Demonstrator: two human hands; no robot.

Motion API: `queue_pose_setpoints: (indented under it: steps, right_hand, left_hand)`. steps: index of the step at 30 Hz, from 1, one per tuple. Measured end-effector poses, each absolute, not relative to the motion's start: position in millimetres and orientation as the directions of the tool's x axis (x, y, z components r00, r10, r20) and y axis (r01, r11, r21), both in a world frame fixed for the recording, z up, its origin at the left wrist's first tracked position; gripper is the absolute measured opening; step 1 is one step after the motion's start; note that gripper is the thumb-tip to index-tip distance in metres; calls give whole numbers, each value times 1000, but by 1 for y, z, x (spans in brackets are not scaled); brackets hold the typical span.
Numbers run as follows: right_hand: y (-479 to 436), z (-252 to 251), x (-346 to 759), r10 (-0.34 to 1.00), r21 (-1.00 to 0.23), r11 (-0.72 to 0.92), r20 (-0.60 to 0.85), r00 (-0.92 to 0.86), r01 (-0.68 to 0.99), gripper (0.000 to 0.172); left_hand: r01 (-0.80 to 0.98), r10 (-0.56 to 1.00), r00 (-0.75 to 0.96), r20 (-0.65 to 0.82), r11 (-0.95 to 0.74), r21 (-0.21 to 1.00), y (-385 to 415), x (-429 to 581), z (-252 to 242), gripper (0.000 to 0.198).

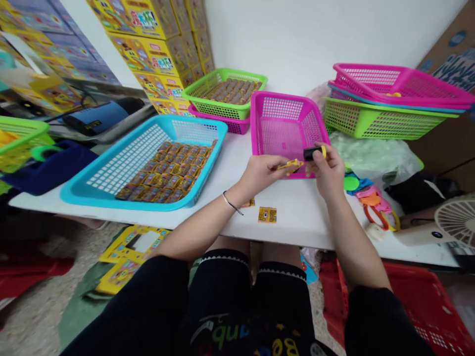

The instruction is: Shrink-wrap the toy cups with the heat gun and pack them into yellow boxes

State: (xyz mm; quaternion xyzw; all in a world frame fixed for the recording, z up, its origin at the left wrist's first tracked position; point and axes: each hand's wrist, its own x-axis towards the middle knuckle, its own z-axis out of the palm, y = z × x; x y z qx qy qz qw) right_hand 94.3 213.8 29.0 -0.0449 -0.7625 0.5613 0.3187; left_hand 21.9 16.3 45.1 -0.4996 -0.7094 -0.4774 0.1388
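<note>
My left hand (262,170) pinches a small yellow packet (291,164) just in front of the near rim of an empty pink basket (284,129). My right hand (328,167) is closed on a short black cylinder with a yellow end (313,153), held right beside the packet. Another yellow packet (267,214) lies flat on the white table (297,207) below my hands, and a smaller one (249,202) peeks out by my left wrist. To the left, a blue basket (111,183) holds rows of several similar packets (166,170).
A green basket (196,91) of packets sits on a pink one at the back. Stacked pink, blue and green baskets (382,118) stand at the right, with plastic bags and coloured rings (373,202) below. A small fan (456,220), yellow cartons (148,49) and a red crate (426,306) surround the table.
</note>
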Motion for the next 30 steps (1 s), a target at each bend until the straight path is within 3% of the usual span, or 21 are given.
queue_pose_setpoints:
  steps: [5,9,13,19,23,26,30]
  right_hand:
    - [205,32,106,398,-852,414,486,-778,-320,77]
    - [203,31,110,328,-819,435,531,-782,-374,74]
    - [198,37,114,264,-803,476,520,-812,-359,76]
    - [198,40,112,202,-777,424,582,-788,-465,58]
    - [209,39,109,117,-749,437,597,-794,-498,53]
    - [215,45,111,46,-710,475,610,-791,-521,50]
    - [214,56,118,-6,-729,482,552,-834,-487,47]
  left_hand:
    - [969,634,-234,737,89,231,6,11,24,41]
    - [968,699,-248,671,151,201,5,10,22,36]
    - [952,727,-298,619,177,250,6,14,22,41]
    - [925,707,-340,620,134,355,4,18,23,51]
    - [836,721,-383,578,5,549,5,22,29,51]
    - [659,697,-450,558,-162,734,7,29,31,57]
    - [493,694,-495,522,-270,827,8,34,31,63]
